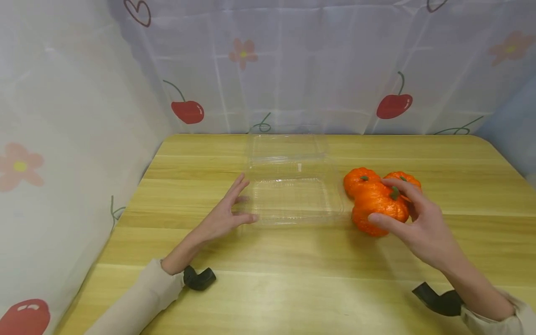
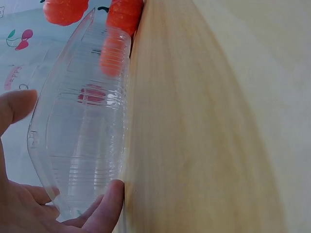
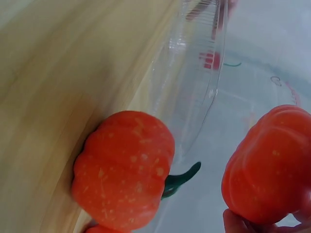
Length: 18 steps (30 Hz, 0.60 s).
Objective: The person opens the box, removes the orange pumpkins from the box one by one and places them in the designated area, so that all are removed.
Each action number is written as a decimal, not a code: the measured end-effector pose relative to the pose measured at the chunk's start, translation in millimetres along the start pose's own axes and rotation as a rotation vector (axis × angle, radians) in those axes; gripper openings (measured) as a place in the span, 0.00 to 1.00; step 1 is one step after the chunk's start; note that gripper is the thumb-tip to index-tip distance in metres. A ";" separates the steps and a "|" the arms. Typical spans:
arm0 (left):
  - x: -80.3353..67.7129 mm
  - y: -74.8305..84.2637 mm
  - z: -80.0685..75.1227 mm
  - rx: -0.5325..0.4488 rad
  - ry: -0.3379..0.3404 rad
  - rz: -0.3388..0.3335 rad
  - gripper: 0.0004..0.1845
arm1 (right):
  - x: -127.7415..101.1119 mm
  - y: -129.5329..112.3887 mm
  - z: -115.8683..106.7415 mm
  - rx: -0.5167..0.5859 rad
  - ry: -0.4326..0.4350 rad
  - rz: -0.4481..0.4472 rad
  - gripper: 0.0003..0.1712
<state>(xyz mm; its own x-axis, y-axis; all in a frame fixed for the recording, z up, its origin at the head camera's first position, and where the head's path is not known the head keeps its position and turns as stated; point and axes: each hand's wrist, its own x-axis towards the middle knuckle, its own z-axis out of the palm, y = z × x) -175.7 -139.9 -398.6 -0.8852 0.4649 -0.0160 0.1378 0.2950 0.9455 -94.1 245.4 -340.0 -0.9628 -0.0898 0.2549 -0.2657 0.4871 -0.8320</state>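
Gripping the nearest orange pumpkin (image 1: 378, 209) with your right hand (image 1: 420, 223), fingers curled over its top and thumb under, you steady the open clear container (image 1: 293, 197) with your left hand (image 1: 224, 214), fingers spread along its edge. It holds nothing yet; two more pumpkins (image 1: 360, 180) wait beyond your fingertips.

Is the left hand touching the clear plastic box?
Touching. In the left wrist view, the left hand has its thumb pressed against the clear plastic box at its near corner.
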 end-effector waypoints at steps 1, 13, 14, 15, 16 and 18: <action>0.0 0.0 0.1 -0.001 0.000 -0.001 0.52 | -0.8 1.3 -1.8 -0.005 0.005 0.000 0.36; 1.0 -1.9 -1.9 -0.024 -0.006 0.013 0.54 | -8.6 19.5 -23.5 -0.054 0.047 0.033 0.40; 1.1 -2.0 -2.0 -0.026 -0.008 0.015 0.55 | -9.5 20.8 -25.2 -0.065 0.050 0.054 0.40; 1.3 -2.1 -2.0 -0.027 -0.010 0.016 0.55 | -10.3 22.2 -26.8 -0.075 0.053 0.076 0.40; 1.4 -2.2 -2.0 -0.026 -0.012 0.018 0.55 | -11.2 23.8 -28.5 -0.079 0.054 0.093 0.41; 1.7 -2.1 -1.9 -0.023 -0.012 0.019 0.55 | -12.6 26.9 -31.3 -0.083 0.062 0.116 0.41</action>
<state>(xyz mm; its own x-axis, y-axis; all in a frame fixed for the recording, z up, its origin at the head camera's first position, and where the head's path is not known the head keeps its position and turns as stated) -178.3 -141.3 -400.1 -0.8773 0.4799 -0.0015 0.1445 0.2671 0.9528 -87.6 286.8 -350.2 -0.9812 0.0244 0.1913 -0.1450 0.5610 -0.8150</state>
